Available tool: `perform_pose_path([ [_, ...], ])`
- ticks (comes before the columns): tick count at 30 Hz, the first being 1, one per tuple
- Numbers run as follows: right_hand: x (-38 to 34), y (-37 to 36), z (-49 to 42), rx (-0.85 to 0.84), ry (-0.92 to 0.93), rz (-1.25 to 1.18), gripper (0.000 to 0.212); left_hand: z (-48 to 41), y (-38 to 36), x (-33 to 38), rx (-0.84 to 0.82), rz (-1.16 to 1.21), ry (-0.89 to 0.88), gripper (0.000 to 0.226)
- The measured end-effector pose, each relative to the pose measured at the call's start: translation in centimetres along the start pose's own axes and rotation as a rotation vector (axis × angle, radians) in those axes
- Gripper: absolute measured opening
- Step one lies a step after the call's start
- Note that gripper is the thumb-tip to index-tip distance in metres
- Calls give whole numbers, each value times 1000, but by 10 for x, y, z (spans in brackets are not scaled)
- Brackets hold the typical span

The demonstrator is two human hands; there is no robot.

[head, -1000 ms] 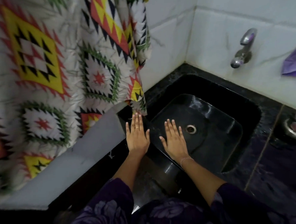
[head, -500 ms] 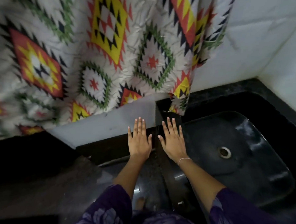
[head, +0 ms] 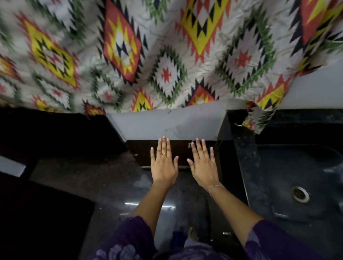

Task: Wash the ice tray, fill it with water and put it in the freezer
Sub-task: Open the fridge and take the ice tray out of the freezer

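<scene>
A big white cloth [head: 161,50] printed with red, yellow, green and black diamond shapes hangs across the whole back of this dim corner. Its left part is blurred, and its frayed lower right corner droops over the black stone behind the sink. Below the cloth, near the middle, a pale grey ledge [head: 166,122] juts out above a dark recess. To the far left everything is black shadow with a dull grey speckled surface beside it, and I cannot tell what that surface is. The person stands close in, with purple flowered sleeves [head: 122,251] at the bottom and both forearms stretched forward. The left hand [head: 165,166] is held flat, palm down, fingers straight and close together, with a thin ring [head: 163,153] on one finger. It grips nothing, and its fingertips reach up to the edge of the ledge. Just beside it but not touching it, the right hand [head: 204,166] is spread flat the same way, empty, with a fine bracelet [head: 216,187] at the wrist. Whether either palm rests on anything below I cannot tell. Between the arms, low down, a toe [head: 193,233] shows on the glossy floor. To the right runs a strip of black speckled worktop [head: 246,155], then the black sink [head: 319,171] with its round metal drain [head: 300,194]. The ice tray cannot be seen from here.
</scene>
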State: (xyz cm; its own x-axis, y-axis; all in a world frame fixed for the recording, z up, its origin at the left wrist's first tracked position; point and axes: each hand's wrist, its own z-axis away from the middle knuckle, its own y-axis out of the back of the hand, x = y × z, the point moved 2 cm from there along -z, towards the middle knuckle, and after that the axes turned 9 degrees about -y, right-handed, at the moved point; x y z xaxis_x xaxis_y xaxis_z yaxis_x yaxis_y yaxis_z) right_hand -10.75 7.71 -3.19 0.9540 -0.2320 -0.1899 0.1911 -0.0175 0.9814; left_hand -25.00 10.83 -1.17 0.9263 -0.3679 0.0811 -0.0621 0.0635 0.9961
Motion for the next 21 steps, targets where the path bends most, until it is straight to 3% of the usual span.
perform_pose_path([
  [7, -71, -5, 15, -25, 129, 71, 72, 48, 4, -66, 35, 21, 137, 67],
  [13, -149, -1, 27, -26, 318, 103, 62, 97, 7, -127, 71, 86, 337, 67],
  [21, -228, -16, 61, -65, 444, 127, 63, 164, 9, -189, 76, 69, 462, 67],
])
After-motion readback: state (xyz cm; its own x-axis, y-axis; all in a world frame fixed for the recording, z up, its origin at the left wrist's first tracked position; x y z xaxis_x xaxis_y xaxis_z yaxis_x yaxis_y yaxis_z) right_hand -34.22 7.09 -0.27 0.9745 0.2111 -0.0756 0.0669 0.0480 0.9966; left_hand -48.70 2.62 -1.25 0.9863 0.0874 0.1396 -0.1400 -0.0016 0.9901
